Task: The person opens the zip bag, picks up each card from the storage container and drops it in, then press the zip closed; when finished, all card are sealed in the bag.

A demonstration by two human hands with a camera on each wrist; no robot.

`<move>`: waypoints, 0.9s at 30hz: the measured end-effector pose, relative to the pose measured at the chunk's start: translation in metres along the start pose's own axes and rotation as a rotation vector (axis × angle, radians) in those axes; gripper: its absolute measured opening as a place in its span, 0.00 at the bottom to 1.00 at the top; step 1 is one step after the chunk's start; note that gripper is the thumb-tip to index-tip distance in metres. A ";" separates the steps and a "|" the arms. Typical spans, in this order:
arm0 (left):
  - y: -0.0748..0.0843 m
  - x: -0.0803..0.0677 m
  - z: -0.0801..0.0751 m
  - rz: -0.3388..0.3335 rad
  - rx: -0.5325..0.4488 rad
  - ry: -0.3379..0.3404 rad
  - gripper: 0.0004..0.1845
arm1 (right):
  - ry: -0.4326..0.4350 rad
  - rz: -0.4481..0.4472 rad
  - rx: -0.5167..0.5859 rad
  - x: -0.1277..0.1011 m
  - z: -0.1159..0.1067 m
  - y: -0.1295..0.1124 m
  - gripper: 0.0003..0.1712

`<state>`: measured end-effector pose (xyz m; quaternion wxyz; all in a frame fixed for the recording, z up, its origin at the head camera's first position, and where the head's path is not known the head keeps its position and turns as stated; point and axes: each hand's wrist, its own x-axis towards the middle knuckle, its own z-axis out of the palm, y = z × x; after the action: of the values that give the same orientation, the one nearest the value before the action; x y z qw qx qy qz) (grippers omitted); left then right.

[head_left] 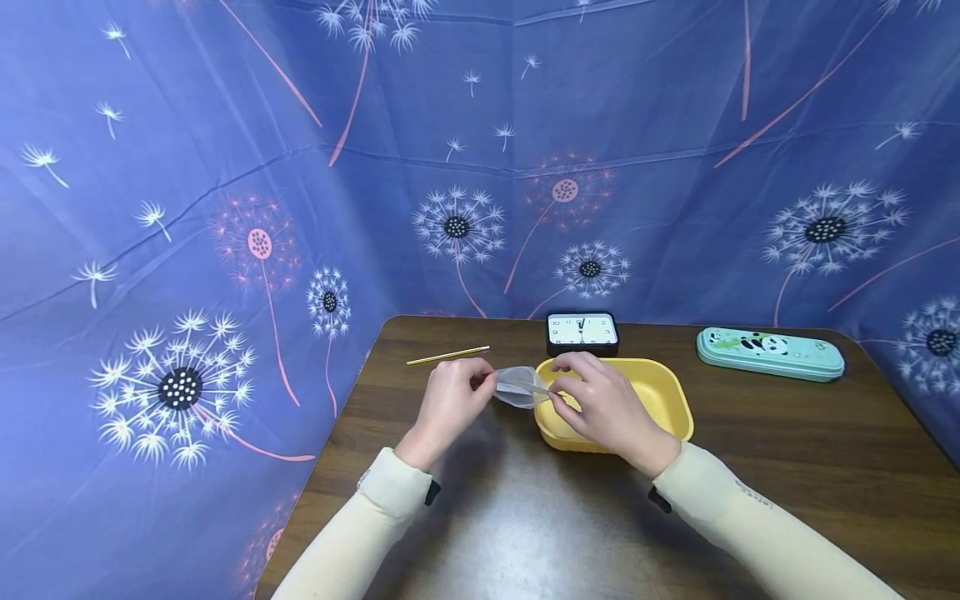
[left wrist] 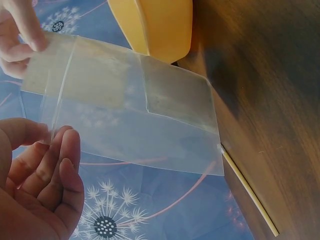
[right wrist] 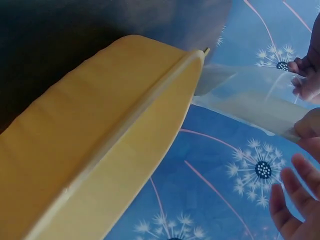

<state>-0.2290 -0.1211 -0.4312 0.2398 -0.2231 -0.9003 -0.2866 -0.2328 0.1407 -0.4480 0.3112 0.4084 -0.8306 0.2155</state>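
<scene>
1. One clear plastic bag (head_left: 521, 387), thin, glossy and flat, is hanging in the air between the two hands, just left of the tray's near-left corner and above the table. In the left wrist view the bag (left wrist: 135, 115) is showing a folded flap and a straight lower edge, with the blue cloth visible through it.
2. The left hand (head_left: 450, 402) is pinching the bag's left edge between thumb and curled fingers; in its own wrist view the fingers (left wrist: 60, 170) are lying bunched together at the film.
3. The right hand (head_left: 600, 400) is pinching the bag's right edge with its fingertips while hovering over the tray; its thumb is hiding behind the knuckles in the head view.
4. One yellow tray (head_left: 670, 400), smooth moulded plastic, rounded and shallow, is sitting on the table; the right hand is covering its left half.
5. One thin pale stick (head_left: 447, 356), straight and slender, is lying on the wood beyond the left hand; its material is hard to make out.
6. One black-framed rectangular clock (head_left: 582, 332) is standing behind the tray, its lower edge cut off by the tray's rim.
7. One mint pencil case (head_left: 769, 353) with a panda print, oblong with rounded corners, is lying far right.
8. The dark wooden table (head_left: 787, 467) is showing a grained, slightly glossy top; blue dandelion-print cloth (head_left: 225, 208) is draping around it.
</scene>
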 end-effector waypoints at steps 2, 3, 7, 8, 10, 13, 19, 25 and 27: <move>0.001 0.000 0.000 0.000 -0.001 -0.001 0.06 | -0.013 0.013 -0.004 0.001 0.003 0.001 0.02; 0.001 0.000 0.000 -0.001 -0.002 -0.002 0.06 | -0.019 0.017 -0.009 0.002 0.004 0.001 0.02; 0.001 0.000 -0.001 -0.004 -0.006 -0.010 0.07 | -0.060 0.032 -0.026 0.006 0.008 0.001 0.03; 0.001 0.000 -0.001 -0.004 -0.004 -0.011 0.07 | -0.074 0.036 -0.029 0.007 0.009 0.001 0.03; 0.001 0.001 0.000 -0.002 -0.001 -0.012 0.07 | -0.110 0.046 -0.034 0.011 0.010 0.001 0.03; 0.002 0.001 -0.001 0.005 0.007 -0.008 0.06 | -0.173 0.062 -0.037 0.016 0.010 0.000 0.02; 0.003 0.002 0.000 0.015 0.007 0.001 0.06 | -0.290 0.073 -0.056 0.031 0.012 -0.001 0.02; 0.004 0.002 -0.001 0.016 -0.004 0.001 0.05 | -0.342 0.048 -0.103 0.041 0.020 -0.002 0.03; 0.005 0.002 -0.001 0.015 -0.004 0.001 0.06 | -0.342 0.035 -0.111 0.043 0.023 -0.002 0.02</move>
<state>-0.2280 -0.1172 -0.4272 0.2419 -0.2305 -0.8978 -0.2868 -0.2593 0.1020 -0.4344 0.1835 0.4068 -0.8891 0.1020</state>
